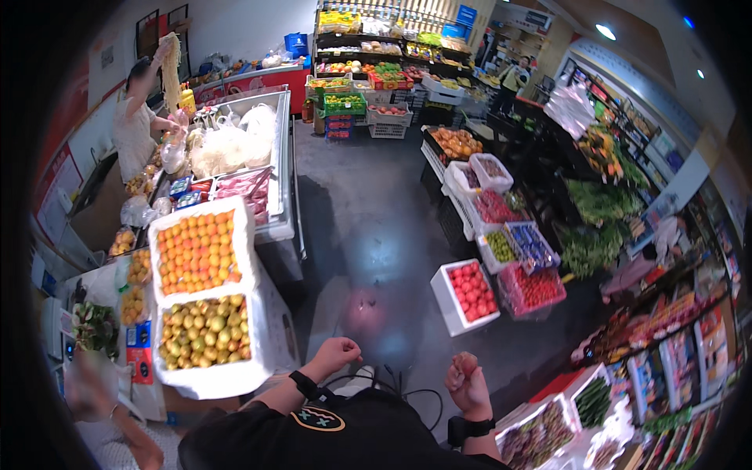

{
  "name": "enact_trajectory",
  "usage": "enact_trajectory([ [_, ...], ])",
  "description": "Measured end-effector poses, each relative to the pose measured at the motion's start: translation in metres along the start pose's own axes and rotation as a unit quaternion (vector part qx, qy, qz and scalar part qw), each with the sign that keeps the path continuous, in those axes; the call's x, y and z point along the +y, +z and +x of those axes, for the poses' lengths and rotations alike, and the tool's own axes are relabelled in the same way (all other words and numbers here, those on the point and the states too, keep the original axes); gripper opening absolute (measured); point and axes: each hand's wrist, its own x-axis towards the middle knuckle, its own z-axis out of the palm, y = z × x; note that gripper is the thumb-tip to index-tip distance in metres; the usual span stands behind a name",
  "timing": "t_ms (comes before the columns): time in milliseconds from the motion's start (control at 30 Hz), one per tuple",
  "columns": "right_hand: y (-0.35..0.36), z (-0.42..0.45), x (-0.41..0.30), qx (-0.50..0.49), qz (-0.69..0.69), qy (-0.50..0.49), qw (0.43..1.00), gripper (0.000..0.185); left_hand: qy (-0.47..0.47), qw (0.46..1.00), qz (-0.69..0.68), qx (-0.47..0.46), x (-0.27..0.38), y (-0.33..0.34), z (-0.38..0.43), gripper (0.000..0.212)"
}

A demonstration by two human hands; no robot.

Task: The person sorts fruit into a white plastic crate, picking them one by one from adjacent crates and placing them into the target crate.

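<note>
My left hand (pixel 336 356) is held in front of my body with its fingers curled together, and nothing shows in it. A round reddish fruit (pixel 468 363) sits in the fingers of my right hand (pixel 470 390), raised at the lower right; its exact kind is unclear. Left of my left hand are two white foam boxes, one of orange apricot-like fruit (pixel 197 251), the nearer of yellow-green fruit (pixel 205 332). Ahead of my right hand, a white foam box (pixel 447 305) on the floor holds round red fruit (pixel 472 289).
A glass-edged chilled case (pixel 283 176) stands ahead left, with a person (pixel 132 126) lifting noodles behind it. Another person (pixel 100 399) is at lower left. Produce crates (pixel 464 211) line the right side. A black cable (pixel 432 392) loops near my feet.
</note>
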Motion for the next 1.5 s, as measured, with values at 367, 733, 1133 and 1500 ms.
enact_trajectory([
  [367, -0.065, 0.347, -0.153, 0.043, -0.049, -0.055, 0.996, 0.053, 0.072, 0.991, 0.11, 0.036, 0.136, -0.085, 0.402, 0.018],
  [733, -0.098, 0.824, -0.26, -0.141, -0.133, 0.162, 0.967, 0.078, -0.15, 0.949, -0.002, 0.276, 0.1, -0.197, 0.625, 0.012],
  [1133, -0.07, 1.267, -0.25, -0.207, -0.104, 0.188, 0.954, 0.071, -0.137, 0.929, -0.121, 0.321, 0.133, -0.397, 0.948, 0.007],
  [1500, -0.056, 1.648, -0.233, -0.168, -0.076, 0.192, 0.964, 0.076, -0.138, 0.924, -0.006, 0.357, 0.229, -0.647, 1.25, 0.015],
])
